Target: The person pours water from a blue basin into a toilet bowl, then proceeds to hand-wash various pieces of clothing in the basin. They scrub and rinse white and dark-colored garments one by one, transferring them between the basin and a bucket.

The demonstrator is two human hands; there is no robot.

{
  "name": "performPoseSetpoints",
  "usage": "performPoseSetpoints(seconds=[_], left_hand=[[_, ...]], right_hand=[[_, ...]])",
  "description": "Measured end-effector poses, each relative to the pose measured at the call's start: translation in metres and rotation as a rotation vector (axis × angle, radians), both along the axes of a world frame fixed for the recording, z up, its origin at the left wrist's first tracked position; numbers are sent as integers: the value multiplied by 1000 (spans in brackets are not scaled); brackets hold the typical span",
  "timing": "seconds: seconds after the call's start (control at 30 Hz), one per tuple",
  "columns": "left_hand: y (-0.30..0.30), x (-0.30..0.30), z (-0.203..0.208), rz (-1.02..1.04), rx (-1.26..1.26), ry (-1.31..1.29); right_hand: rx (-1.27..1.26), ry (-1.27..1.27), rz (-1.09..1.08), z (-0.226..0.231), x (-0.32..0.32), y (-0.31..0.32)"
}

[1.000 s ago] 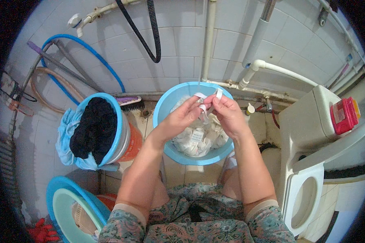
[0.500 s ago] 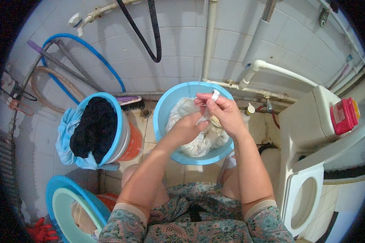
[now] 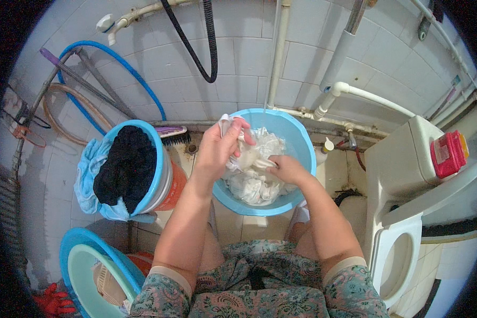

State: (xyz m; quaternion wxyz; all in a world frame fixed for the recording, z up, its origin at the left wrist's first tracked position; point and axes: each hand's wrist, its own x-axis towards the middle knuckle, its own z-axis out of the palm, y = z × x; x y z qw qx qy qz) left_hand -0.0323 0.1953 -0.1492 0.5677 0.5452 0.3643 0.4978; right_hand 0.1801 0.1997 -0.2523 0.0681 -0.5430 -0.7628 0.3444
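In the head view, the left hand (image 3: 217, 146) is raised over the round light-blue plastic basin (image 3: 302, 143) and its fingers are closed around a bunch of the wet white cloth (image 3: 252, 175), lifting one end above the rim. The right hand (image 3: 285, 168) is lower, inside the basin, and it also grips a fold of the same cloth, which lies mostly in the basin. The basin stands on the tiled floor close to the wall, between the person's knees and the white pipes (image 3: 323, 100). To the left of it there is a blue bucket with dark clothes (image 3: 130, 164) inside, and a small scrub brush (image 3: 172, 135) lies behind that. On the right is the white toilet (image 3: 403, 212) with a red box (image 3: 448, 153) on its tank. At the lower left are stacked blue and green basins (image 3: 85, 270).
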Motion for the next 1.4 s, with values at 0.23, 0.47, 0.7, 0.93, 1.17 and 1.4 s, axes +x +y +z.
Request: performPoseSetpoints(seconds=[0.23, 0.47, 0.7, 0.93, 1.17, 1.4], left_hand=[[25, -42, -22, 190, 94, 821], [2, -25, -24, 267, 424, 1077], [-13, 18, -33, -11, 486, 788], [-23, 31, -28, 41, 591, 711], [-18, 21, -23, -31, 113, 345], [-18, 21, -21, -148, -22, 199]], right_hand=[[-502, 807, -285, 27, 10, 1], [-549, 1214, -342, 46, 12, -2], [-525, 1376, -335, 60, 9, -11], [-574, 1324, -560, 58, 2, -31], [183, 590, -335, 72, 2, -54], [-196, 1038, -522, 59, -11, -53]])
